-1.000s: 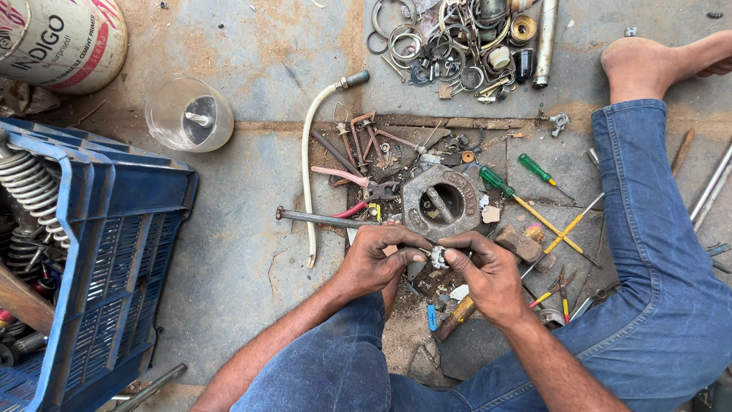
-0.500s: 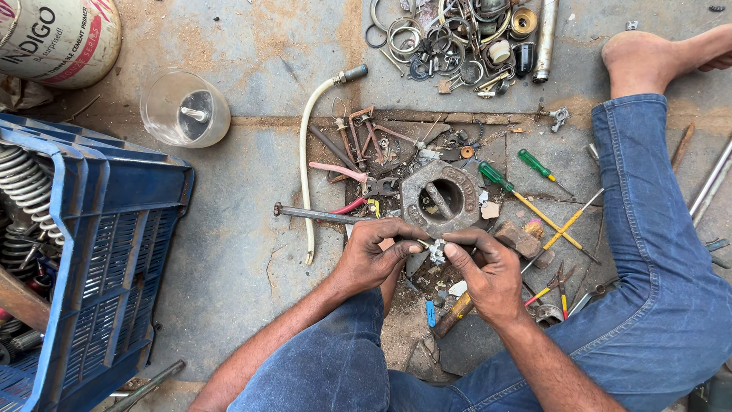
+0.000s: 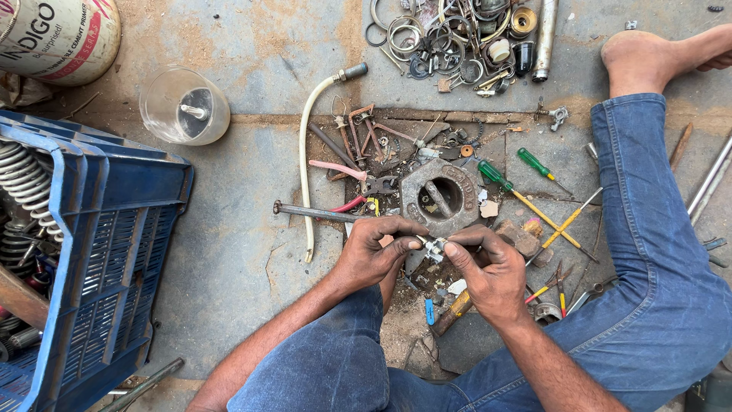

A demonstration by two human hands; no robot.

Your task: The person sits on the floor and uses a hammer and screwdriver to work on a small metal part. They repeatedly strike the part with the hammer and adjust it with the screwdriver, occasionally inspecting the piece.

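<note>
My left hand (image 3: 377, 252) and my right hand (image 3: 492, 271) meet over the floor, fingertips pinched together on a small silvery metal part (image 3: 433, 246). Both hands grip it from opposite sides. Just beyond them lies a grey metal block with a round hole (image 3: 440, 197). Red-handled pliers (image 3: 352, 177) and a steel rod (image 3: 316, 212) lie to the left of the block. Green-handled screwdrivers (image 3: 503, 181) and a yellow cross wrench (image 3: 566, 223) lie to the right.
A blue plastic crate (image 3: 107, 267) with springs stands at the left. A clear plastic cover (image 3: 183, 107) and a paint bucket (image 3: 57, 34) sit at the back left. A pile of rings and clamps (image 3: 450, 34) lies at the back. A curved white hose (image 3: 305, 164) crosses the floor.
My hands have kept working the small part in the same place. The view has shifted slightly, nothing else has moved.
</note>
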